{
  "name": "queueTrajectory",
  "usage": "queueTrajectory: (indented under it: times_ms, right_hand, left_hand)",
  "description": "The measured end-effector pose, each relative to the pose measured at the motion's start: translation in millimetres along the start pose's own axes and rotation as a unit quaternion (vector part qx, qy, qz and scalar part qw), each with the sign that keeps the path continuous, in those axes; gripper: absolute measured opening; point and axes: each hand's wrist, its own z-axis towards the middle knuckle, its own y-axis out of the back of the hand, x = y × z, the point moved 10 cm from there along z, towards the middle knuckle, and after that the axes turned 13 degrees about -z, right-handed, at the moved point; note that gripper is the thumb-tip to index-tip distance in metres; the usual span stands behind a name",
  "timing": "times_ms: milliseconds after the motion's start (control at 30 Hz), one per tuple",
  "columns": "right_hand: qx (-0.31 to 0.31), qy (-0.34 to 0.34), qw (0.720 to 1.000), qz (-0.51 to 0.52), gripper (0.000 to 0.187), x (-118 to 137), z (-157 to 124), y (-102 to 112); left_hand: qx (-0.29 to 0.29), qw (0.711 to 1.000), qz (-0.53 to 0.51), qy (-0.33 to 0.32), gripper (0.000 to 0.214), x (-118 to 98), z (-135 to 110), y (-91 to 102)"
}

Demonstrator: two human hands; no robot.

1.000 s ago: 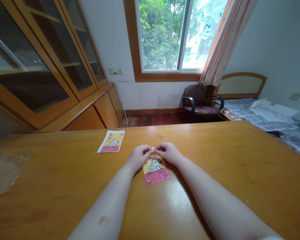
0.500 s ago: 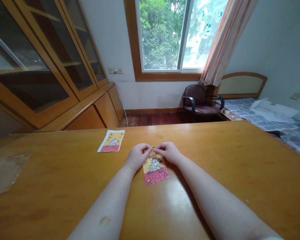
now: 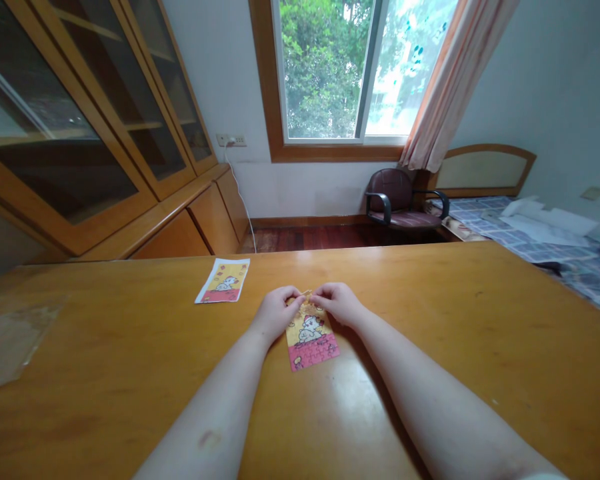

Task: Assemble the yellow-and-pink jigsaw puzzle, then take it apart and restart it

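Note:
A small jigsaw puzzle (image 3: 314, 351) lies flat on the wooden table, yellow above and pink below, with a white cartoon animal in a red hat. At its far edge my left hand (image 3: 279, 312) is closed, thumb and index finger pinched on the puzzle's upper left side. My right hand (image 3: 339, 304) comes from the other side, fingertips pinched at a small yellow puzzle piece by the same edge. Both sets of fingertips nearly meet there and partly hide the top of the picture. To the left lies a white-bordered picture sheet (image 3: 225, 281) with the same design.
The wooden table (image 3: 460, 347) spreads around my forearms. A clear plastic bag (image 3: 15, 343) lies at its left side. Beyond the far edge are a brown armchair (image 3: 403, 200), a bed (image 3: 525, 233) with papers, and a glass-door cabinet (image 3: 130, 133).
My right fingertips have shifted very slightly at the puzzle's far edge. The puzzle and the picture sheet stay in place.

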Motion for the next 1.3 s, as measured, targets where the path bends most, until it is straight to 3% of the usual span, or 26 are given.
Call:
queueTrajectory:
  times_ms: [233, 500, 667, 867, 1133, 1300]
  right_hand:
    - [-0.006, -0.005, 1.000, -0.003, 0.020, -4, 1, -2]
    - [0.010, -0.008, 1.000, -0.019, 0.018, -2, -1, -5]
    - [0.022, -0.003, 0.997, -0.071, 0.020, -2, 0, -8]
    - [-0.020, -0.006, 0.991, -0.131, 0.016, -3, 2, 5]
    - [-0.060, 0.005, 0.992, -0.109, 0.013, -2, 3, 14]
    - [-0.060, 0.000, 0.994, -0.095, 0.017, -9, 4, 14]
  left_hand:
    - [-0.023, 0.999, -0.032, -0.007, 0.015, 4, 1, 2.3]
    - [0.029, 0.999, 0.013, -0.037, 0.012, -6, -3, -7.2]
    - [0.010, 0.998, 0.022, -0.050, 0.012, -11, -4, -3.1]
    - [-0.008, 0.995, 0.091, 0.041, 0.013, 11, 0, 3.5]
    - [-0.061, 0.983, 0.150, 0.086, 0.026, 27, 2, 20.2]
    - [0.057, 0.981, 0.180, 0.039, 0.040, 14, -2, -4.9]
